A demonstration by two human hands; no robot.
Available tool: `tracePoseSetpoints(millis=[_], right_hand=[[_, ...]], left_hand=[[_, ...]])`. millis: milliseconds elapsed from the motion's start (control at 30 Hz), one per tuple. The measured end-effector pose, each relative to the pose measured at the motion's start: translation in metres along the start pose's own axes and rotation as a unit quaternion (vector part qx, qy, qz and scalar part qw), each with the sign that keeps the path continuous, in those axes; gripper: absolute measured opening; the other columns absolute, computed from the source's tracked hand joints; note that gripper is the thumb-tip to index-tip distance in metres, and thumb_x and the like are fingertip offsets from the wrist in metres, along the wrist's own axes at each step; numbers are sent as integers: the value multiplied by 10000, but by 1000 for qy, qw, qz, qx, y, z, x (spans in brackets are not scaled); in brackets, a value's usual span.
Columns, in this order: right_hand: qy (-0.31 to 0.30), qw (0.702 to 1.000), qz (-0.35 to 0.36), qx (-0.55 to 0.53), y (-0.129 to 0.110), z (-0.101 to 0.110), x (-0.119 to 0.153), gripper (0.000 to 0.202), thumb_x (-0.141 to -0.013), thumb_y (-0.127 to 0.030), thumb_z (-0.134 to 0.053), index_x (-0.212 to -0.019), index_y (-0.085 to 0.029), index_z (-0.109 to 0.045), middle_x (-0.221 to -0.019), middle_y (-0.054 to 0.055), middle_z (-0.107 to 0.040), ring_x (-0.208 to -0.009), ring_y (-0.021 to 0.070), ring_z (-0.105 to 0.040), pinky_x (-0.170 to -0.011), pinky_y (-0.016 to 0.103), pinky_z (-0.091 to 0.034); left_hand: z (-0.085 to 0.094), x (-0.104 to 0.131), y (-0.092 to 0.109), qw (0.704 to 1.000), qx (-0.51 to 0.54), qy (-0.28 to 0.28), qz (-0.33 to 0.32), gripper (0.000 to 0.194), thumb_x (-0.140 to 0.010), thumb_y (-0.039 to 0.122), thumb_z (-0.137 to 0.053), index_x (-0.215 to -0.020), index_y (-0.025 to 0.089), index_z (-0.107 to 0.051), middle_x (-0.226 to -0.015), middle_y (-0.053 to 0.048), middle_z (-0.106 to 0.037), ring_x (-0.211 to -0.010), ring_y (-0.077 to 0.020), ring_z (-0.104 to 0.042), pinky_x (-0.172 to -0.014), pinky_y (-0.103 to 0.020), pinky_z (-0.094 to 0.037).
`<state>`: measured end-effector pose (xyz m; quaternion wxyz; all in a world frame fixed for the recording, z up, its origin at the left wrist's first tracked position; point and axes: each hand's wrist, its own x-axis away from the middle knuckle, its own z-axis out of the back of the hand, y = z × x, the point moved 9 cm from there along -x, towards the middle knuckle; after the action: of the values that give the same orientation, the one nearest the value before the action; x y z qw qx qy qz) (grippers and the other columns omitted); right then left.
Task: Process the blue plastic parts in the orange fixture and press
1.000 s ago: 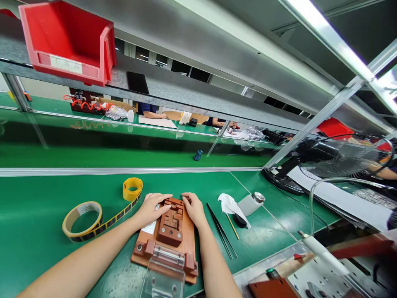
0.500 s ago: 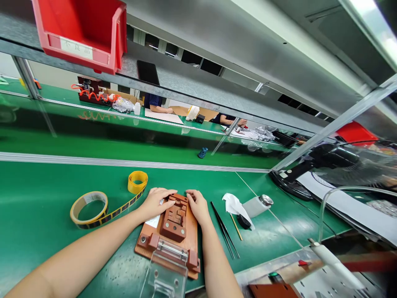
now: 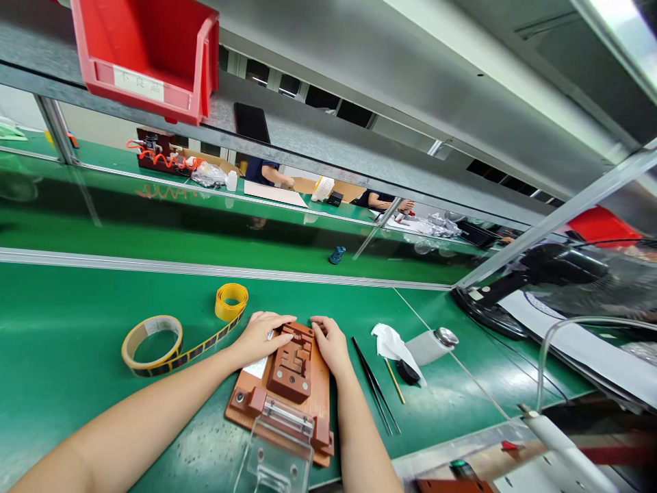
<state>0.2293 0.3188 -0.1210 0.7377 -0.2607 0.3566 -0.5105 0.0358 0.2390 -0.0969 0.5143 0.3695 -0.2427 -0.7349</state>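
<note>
View panned left, fixture lengthwise front-to-back, clear flap nearest

Along the back edge of the green worktop, a bare band passes behind the small yellow tape coil. Nearer the front, a larger cream-and-yellow tape ring and its dark-squared strip stand between the left side and the left hand. A slim gap separates the right hand from long black tweezers; past them, a thin wooden stick, a white tissue and a white, metal-topped bottle block passage. Open surface lies between the bottle and the black fan base at the back edge's right end.
</note>
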Motion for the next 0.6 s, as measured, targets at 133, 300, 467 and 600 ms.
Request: tracePoseSetpoints(millis=[133, 300, 467, 600], right_hand=[[1, 1000, 2, 2, 0, 0, 0, 339, -894, -443, -494, -1011, -209, -709, -1007, 111, -703, -894, 269, -687, -864, 438, -549], [3, 1000, 3, 2, -1, 1, 0, 349, -894, -450, -488, -1012, -208, -709, -1004, 109, -702, -897, 268, -688, -865, 434, -551], [5, 1000, 5, 2, -1, 1, 0, 334, -896, -444, -498, -1010, -215, -712, -1005, 104, -710, -897, 269, -693, -860, 435, -557], [4, 1000, 4, 3, -2, 1, 0, 311, -895, -431, -507, -1003, -226, -715, -997, 103, -716, -887, 271, -697, -850, 435, -562]], left_hand=[[0, 0, -1, 1000, 2, -1, 2, 429, -956, 421, -607, -1376, 336, -627, -1323, -21, -702, -1266, -257, -587, -1116, -458, -340], [-1, 0, -1, 1000, 4, 0, 3, 437, -954, 423, -610, -1381, 332, -626, -1323, -23, -702, -1268, -258, -584, -1116, -462, -341], [0, 0, 1, 1000, 4, -1, 5, 435, -956, 429, -597, -1378, 330, -629, -1323, -24, -700, -1267, -260, -582, -1120, -462, -343], [1, 1, 2, 1000, 4, -1, 5, 429, -957, 426, -588, -1371, 321, -634, -1317, -25, -702, -1262, -260, -582, -1114, -462, -350]])
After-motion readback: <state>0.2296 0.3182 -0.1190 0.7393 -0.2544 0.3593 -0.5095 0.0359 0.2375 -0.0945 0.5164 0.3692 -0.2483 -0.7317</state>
